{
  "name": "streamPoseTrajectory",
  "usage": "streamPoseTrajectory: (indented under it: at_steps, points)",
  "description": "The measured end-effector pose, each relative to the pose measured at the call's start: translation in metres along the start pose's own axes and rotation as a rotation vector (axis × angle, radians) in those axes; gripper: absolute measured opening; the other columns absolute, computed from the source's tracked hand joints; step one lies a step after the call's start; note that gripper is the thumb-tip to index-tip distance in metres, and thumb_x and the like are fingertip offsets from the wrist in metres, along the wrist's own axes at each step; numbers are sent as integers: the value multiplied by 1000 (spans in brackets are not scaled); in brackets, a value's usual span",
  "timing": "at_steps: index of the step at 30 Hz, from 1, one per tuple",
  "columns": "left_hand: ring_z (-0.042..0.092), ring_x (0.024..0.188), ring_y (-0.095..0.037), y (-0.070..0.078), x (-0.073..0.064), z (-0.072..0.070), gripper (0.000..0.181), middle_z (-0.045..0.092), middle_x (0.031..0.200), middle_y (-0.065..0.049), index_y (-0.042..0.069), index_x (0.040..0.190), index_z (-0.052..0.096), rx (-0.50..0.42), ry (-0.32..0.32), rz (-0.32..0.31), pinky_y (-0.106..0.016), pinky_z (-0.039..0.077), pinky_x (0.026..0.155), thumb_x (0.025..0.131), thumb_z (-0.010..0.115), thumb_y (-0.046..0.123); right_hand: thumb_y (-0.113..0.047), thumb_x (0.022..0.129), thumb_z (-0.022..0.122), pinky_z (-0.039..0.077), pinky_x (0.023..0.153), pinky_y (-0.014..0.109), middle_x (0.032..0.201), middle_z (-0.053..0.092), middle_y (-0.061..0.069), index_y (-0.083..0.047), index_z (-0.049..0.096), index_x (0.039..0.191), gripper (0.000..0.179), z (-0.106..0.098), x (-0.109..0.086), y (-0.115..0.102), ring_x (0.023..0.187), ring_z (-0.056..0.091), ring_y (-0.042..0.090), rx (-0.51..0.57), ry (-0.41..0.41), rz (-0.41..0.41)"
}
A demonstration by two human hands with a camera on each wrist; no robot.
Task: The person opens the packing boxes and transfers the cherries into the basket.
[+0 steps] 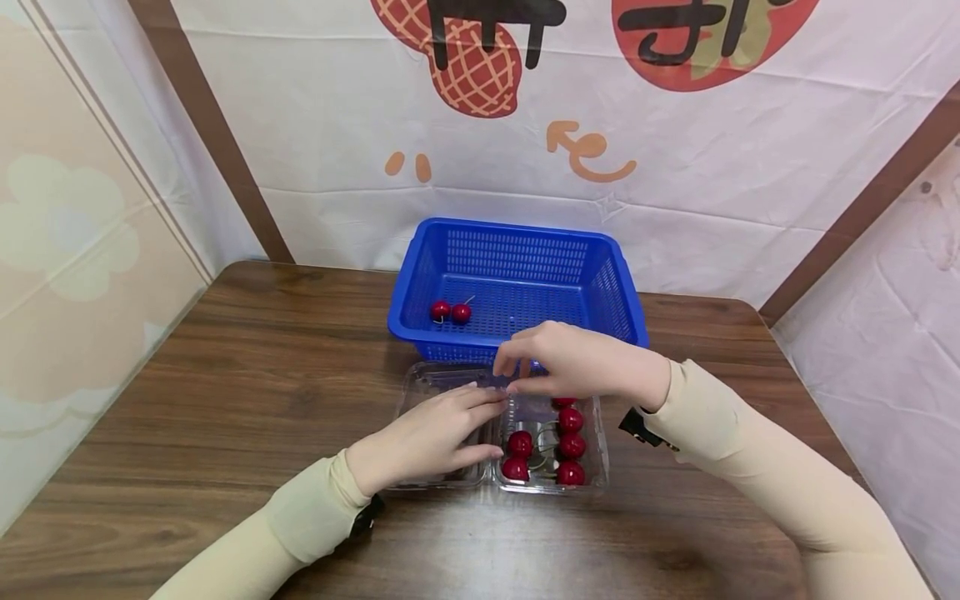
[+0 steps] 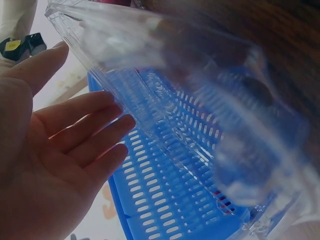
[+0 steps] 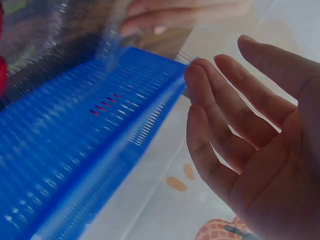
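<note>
A clear plastic clamshell box lies opened out on the table, its lid half to the left. Several red cherries with stems sit in its right half. My left hand is over the lid half, fingers extended toward the fold between the halves. In the left wrist view, the fingers are straight beside the clear plastic lid. Above the box's far edge, near the basket, is my right hand, its fingers loosely bent. No object shows in its palm in the right wrist view.
Directly behind the box stands a blue perforated basket. Two cherries lie at its left side. The wooden table ends at a printed cloth backdrop, with more cloth on both sides.
</note>
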State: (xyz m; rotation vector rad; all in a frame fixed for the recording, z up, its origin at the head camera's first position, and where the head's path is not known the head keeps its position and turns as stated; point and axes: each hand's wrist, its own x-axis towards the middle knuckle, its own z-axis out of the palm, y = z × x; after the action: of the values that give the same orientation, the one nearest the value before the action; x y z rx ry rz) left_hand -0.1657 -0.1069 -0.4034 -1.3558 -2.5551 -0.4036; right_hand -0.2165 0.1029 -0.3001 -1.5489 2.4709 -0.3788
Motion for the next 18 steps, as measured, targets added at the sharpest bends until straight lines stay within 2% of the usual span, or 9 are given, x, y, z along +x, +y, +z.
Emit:
streamPoseTrajectory:
  at_steps: [7, 11, 18]
  points:
    - [55, 122, -27, 1, 0, -1, 53, 60, 128, -12, 1, 122, 62, -3, 14, -4, -42, 42, 108, 87, 65, 41, -17, 90, 65, 55, 76, 20, 102, 70, 0, -12, 67, 106, 17, 19, -3, 9, 85, 65, 4, 54, -53, 3]
    - [55, 122, -26, 1, 0, -1, 52, 61, 126, -13, 1, 120, 62, 3, 15, -1, -42, 41, 108, 87, 66, 41, -17, 89, 66, 57, 77, 25, 102, 71, 3, -11, 66, 105, 17, 29, -4, 13, 85, 65, 6, 45, -63, 2]
    - [53, 125, -27, 0, 0, -1, 55, 57, 132, -15, 0, 124, 61, -2, -6, -10, -42, 38, 110, 88, 65, 41, -18, 87, 68, 57, 74, 23, 97, 71, 2, -8, 67, 103, 18, 39, -5, 19, 81, 65, 5, 38, -91, 34]
